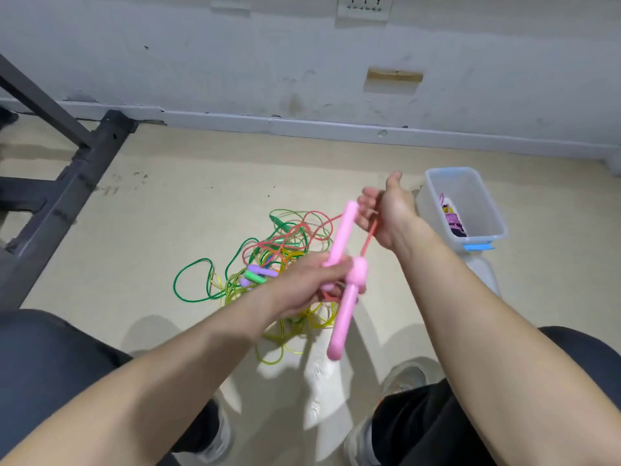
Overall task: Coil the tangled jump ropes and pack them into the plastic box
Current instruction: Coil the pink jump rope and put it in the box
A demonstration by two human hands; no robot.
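At frame centre, the left hand (309, 280) has its fingers clamped on two pink handles (342, 237), one pointing up, one down. A red rope (369, 235) runs from the handles to the right hand (389, 213), whose fingers are loosely curled; grip on the rope cannot be confirmed. Behind, on the floor (151, 230), the tangled rope pile (268, 257) is partly hidden by the left forearm. The plastic box (450, 169), centre right, holds a purple coil (453, 222). A dark metal frame (50, 203) occupies the left edge

Left hand (302, 284) gripping pink handles (342, 233), right hand (386, 210) holding red rope (369, 235), plastic box (477, 203) nearby
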